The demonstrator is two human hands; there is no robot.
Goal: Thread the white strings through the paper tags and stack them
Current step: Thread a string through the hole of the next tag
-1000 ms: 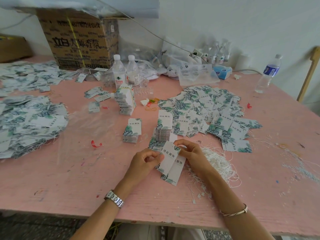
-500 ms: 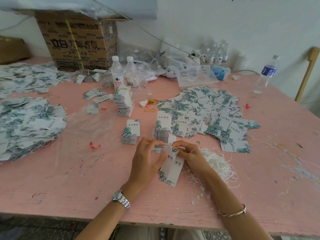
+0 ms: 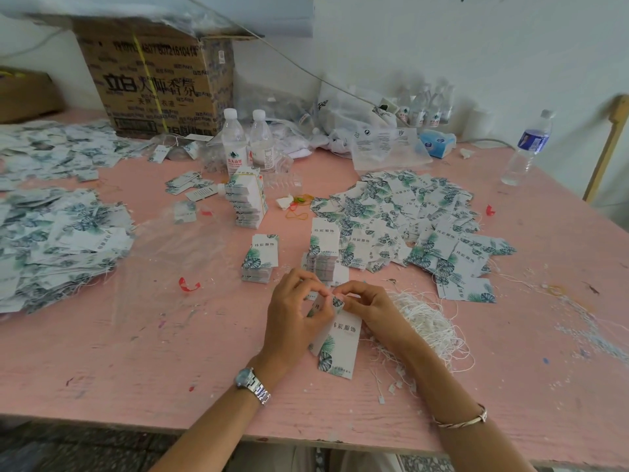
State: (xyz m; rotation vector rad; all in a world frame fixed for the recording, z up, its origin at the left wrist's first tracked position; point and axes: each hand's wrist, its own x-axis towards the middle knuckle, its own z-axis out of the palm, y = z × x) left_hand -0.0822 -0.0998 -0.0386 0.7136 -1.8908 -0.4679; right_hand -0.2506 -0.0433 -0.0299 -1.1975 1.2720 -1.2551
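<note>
- Right now both hands are working near the middle of the pink table (image 3: 136, 352), close to its 6 o'clock edge.
- Left hand (image 3: 296, 311) is pinching the top end of the paper tags (image 3: 340, 345), with thumb and forefinger curled in and the other fingers loosely bent.
- Right hand (image 3: 371, 308) is pinching that same top end from the 3 o'clock side, its fingertips almost meeting the left's. Too small to tell if a string is in the pinch.
- Paper tags are lying with their long axis roughly 12-to-6: the top end is pointing to 12 between the fingertips, the leaf-print end to 6. A second tag is fanning out underneath toward 7.
- White strings (image 3: 425, 321) are sitting in a loose tangle at 3 o'clock, right against the right wrist.
- Short stacks are standing near the hands, one (image 3: 323, 253) at 12 and one (image 3: 260, 257) at 11. Tall stack (image 3: 246, 202) is standing further out at 11.
- Loose tags (image 3: 408, 216) are spreading out at 1 o'clock, and a big heap (image 3: 58, 240) is lying well apart at 9 to 10.
- Two water bottles (image 3: 234, 144) and a cardboard box (image 3: 156, 83) are standing far out at 11. A third bottle (image 3: 527, 148) is standing at 2.
</note>
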